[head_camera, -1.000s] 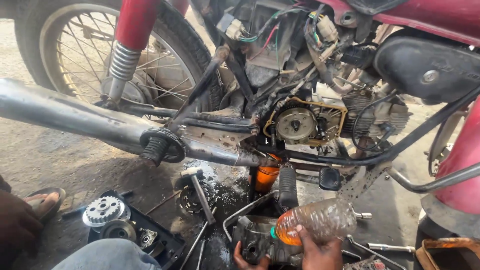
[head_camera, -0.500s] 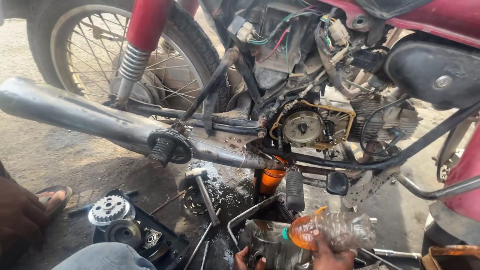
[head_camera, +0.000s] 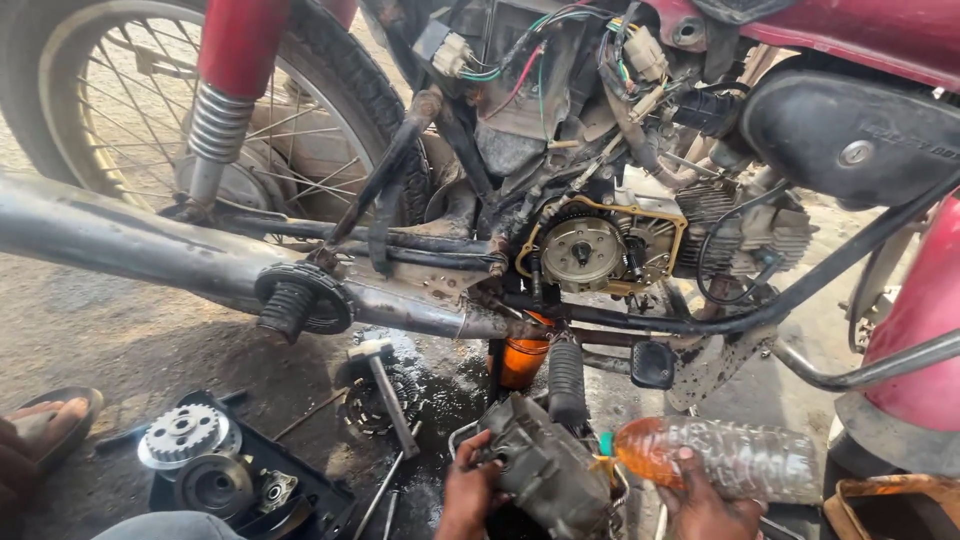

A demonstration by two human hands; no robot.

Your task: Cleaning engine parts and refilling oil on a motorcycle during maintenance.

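Beneath the motorcycle point(head_camera: 600, 200), left hand point(head_camera: 468, 495) grips engine cover point(head_camera: 548, 470); right hand point(head_camera: 708, 505) clasps tilted bottle point(head_camera: 715, 458).

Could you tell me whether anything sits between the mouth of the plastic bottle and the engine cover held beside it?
Nothing visible does. The plastic bottle, tilted in the right hand, points its mouth straight at the engine cover steadied by the left hand.

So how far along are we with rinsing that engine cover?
Done: the cover is off, leaving the clutch on the engine bare, and gear parts lie in the black tray. In hand: the left hand grips the grimy engine cover while the right hand tips a plastic bottle of amber liquid onto it. Left: the cover looks dirty and isn't refitted.
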